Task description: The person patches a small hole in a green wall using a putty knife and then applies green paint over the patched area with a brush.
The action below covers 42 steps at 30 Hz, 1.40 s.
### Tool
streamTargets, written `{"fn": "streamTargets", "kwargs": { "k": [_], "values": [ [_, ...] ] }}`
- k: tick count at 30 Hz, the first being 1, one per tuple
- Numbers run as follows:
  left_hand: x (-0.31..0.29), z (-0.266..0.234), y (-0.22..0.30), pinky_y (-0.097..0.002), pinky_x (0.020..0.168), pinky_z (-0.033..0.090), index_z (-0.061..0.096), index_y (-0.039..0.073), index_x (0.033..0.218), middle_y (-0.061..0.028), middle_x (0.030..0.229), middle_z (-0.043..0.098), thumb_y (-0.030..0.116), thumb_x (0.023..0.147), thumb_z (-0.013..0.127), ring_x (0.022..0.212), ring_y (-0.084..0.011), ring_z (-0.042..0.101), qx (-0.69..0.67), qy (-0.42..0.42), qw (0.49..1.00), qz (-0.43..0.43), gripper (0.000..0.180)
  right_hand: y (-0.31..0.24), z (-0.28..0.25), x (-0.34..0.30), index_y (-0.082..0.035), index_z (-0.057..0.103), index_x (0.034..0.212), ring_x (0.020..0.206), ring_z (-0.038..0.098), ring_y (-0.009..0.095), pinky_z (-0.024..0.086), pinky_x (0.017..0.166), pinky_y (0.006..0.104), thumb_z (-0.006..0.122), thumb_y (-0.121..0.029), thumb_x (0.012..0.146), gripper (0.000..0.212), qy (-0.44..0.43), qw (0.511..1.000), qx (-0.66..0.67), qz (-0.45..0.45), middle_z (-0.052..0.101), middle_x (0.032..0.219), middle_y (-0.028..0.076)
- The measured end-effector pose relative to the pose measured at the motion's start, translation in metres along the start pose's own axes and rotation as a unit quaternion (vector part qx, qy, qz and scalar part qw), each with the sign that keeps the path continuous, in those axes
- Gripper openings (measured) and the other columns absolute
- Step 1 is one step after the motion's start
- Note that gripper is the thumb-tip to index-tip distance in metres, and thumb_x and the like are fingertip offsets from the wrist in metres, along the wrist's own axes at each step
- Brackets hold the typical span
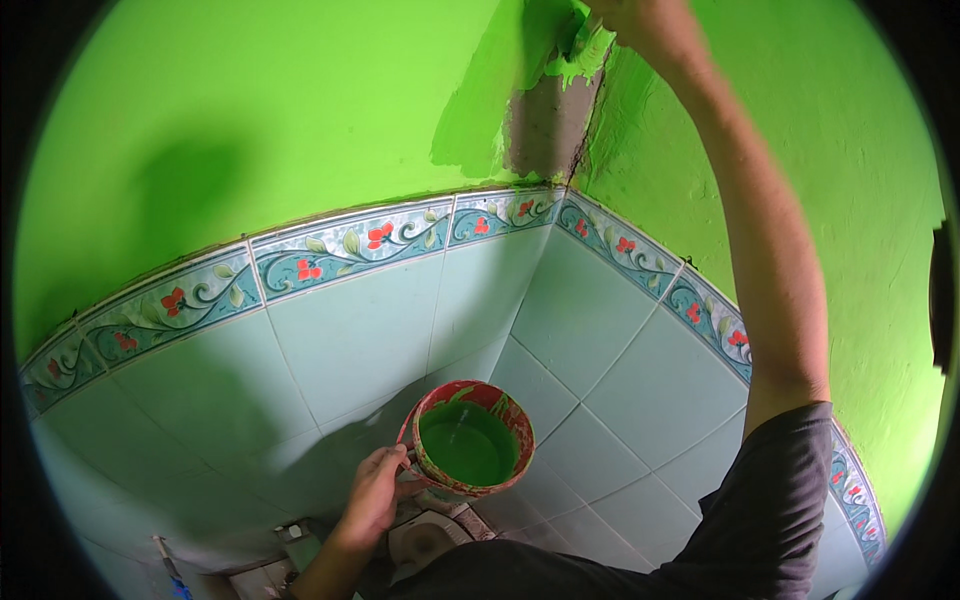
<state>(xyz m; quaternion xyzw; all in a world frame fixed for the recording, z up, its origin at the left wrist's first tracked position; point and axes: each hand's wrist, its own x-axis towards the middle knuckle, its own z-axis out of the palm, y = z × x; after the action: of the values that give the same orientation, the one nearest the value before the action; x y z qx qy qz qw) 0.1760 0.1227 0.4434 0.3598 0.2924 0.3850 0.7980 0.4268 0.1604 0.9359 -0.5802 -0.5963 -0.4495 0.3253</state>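
My left hand [374, 492] grips the rim and side of a red bucket [527, 437], its fingers closed at the left edge. Green paint [466, 443] lies inside, and streaks of it coat the bucket's inner wall. My right arm reaches up to the top of the view, where my right hand [632, 22] is partly cut off by the upper edge. That hand is closed on what looks like a paintbrush [573, 36], its head loaded with green and against the wall near the corner. Wet green paint surrounds a bare grey-brown patch [548, 125] just below the brush.
Bright green walls [330, 100] meet at a cracked corner. A floral tile border [350, 247] runs beneath, over pale blue-green tiles [360, 330]. A toilet [425, 540] stands below the bucket. A blue-handled tool [177, 578] is at lower left; a dark object [941, 298] hangs at far right.
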Motion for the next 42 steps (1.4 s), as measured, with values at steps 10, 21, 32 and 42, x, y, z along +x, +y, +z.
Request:
{"fn": "streamTargets", "kwargs": {
  "k": [10,21,32,42],
  "values": [
    [-0.003,-0.008,0.001,-0.0439,0.076,0.061,0.054,0.0,0.088,-0.0161,0.119,0.057,0.022,0.1,0.051,0.1,-0.025,0.061,0.011,0.025,0.999,0.019,0.025,-0.023,-0.016,0.015,0.002,0.062,0.083,0.059,0.058,0.016,0.05,0.055,0.0333,0.061,-0.021,0.093,0.025,-0.032,0.994,0.075,0.066,0.063,0.07,0.009],
    [-0.001,-0.014,-0.002,-0.0438,0.075,0.062,0.054,0.001,0.086,-0.0169,0.118,0.057,0.022,0.099,0.052,0.1,-0.025,0.061,-0.003,0.024,1.0,0.016,0.025,-0.037,-0.03,0.005,-0.001,0.062,0.081,0.058,0.058,0.013,0.049,0.053,0.0296,0.059,-0.02,0.096,0.024,-0.078,0.983,0.154,0.061,0.063,0.069,0.007],
    [-0.003,-0.012,0.002,-0.0446,0.075,0.062,0.052,0.003,0.082,-0.0151,0.12,0.056,0.023,0.099,0.052,0.099,-0.0237,0.059,0.009,0.032,0.999,0.018,0.027,-0.038,-0.028,0.004,-0.001,0.062,0.081,0.057,0.058,0.013,0.05,0.053,0.0292,0.059,-0.02,0.095,0.024,-0.065,0.985,0.147,0.069,0.063,0.068,0.006],
    [0.001,-0.003,-0.009,-0.0501,0.084,0.056,0.058,0.004,0.093,-0.011,0.119,0.06,0.024,0.098,0.055,0.11,-0.0229,0.059,0.033,0.043,0.998,0.028,0.021,-0.016,-0.022,-0.117,-0.001,0.065,0.088,0.047,0.056,0.011,0.045,0.043,0.0259,0.062,-0.027,0.093,0.027,-0.167,0.932,0.271,0.173,0.065,0.067,0.008]
  ]
}}
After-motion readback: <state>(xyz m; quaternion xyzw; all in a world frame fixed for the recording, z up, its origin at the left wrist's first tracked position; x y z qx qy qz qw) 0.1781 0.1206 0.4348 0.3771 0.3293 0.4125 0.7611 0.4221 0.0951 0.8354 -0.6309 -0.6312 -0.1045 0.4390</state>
